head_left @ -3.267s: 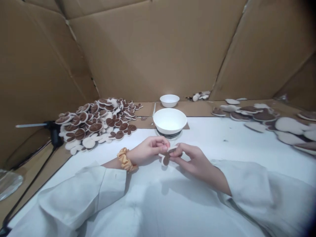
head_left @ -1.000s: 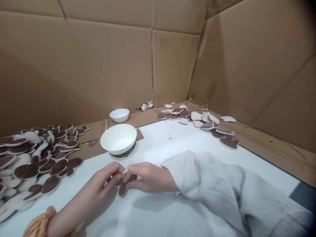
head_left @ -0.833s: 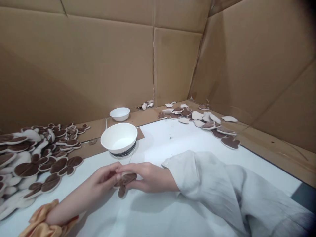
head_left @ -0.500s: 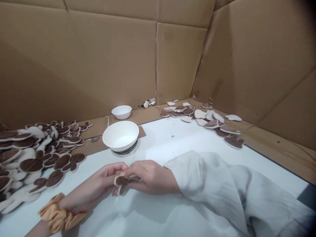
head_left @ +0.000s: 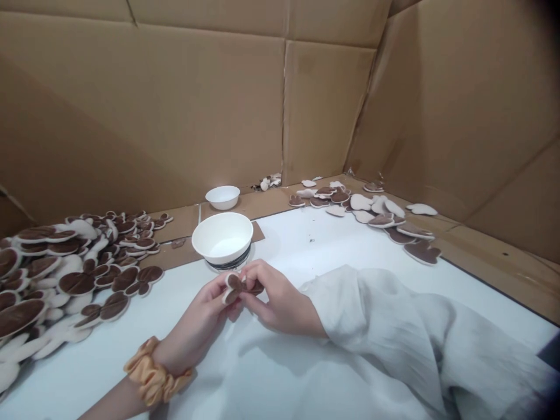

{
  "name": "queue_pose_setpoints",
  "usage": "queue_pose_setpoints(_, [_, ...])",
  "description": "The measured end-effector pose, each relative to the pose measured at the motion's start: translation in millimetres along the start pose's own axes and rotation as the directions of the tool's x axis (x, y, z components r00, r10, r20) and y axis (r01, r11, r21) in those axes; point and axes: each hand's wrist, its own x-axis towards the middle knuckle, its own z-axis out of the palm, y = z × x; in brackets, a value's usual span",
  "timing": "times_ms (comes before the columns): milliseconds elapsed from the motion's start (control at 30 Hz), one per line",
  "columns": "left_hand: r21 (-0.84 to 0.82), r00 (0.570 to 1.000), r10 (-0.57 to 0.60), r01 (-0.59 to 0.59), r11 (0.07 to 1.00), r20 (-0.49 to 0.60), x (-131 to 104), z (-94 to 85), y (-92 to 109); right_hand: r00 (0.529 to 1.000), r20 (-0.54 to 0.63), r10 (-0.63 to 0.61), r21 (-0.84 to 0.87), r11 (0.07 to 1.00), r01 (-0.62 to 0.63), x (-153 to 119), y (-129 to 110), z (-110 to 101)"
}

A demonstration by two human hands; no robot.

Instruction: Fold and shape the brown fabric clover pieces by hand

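A small brown piece with a pale edge [head_left: 234, 284] is held between both hands, just in front of the larger white bowl. My left hand [head_left: 207, 312], with an orange scrunchie [head_left: 151, 373] at its wrist, pinches its left side. Fingers of my right hand [head_left: 277, 300] grip the other end, partly covering it. The larger white bowl [head_left: 222, 238] rests on a base with dark thread [head_left: 236, 261] wound round it. Whether a needle is in my fingers cannot be made out.
On the left lies a big heap of brown and white fabric pieces [head_left: 76, 283]. More flat pieces [head_left: 422, 252] are scattered at the back right. A smaller white bowl [head_left: 223, 197] stands behind, near the cardboard wall [head_left: 196, 111]. The white table surface [head_left: 301, 233] lies between.
Both hands have moved up and slightly right with the brown piece, nearer the larger bowl. The piece is now turned differently, and the whole view has shifted a little.
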Motion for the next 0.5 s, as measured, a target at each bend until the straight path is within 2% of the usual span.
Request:
queue_pose_setpoints(100, [-0.003, 0.998, 0.040, -0.040, 0.999, -0.038, 2.1, 6.5, -1.3, 0.992, -0.011, 0.124, 0.068, 0.990, -0.123, 0.8, -0.9, -0.3])
queue_pose_setpoints(200, [-0.014, 0.995, 0.073, -0.074, 0.997, -0.073, 5.5, 13.7, -0.5, 0.978, -0.008, 0.210, 0.212, 0.956, -0.204, 1.9, -1.6, -0.1])
queue_pose_setpoints(267, [0.001, 0.991, 0.090, -0.090, 0.996, -0.096, 8.9, 18.0, -0.1, 0.972, -0.014, 0.235, 0.271, 0.937, -0.222, 2.7, -1.1, -0.1])
queue_pose_setpoints(500, [0.124, 0.982, 0.142, -0.127, 0.984, -0.123, 18.1, 23.2, -3.9, 0.956, -0.050, 0.287, 0.284, 0.922, -0.262, 4.9, 1.5, -5.1])
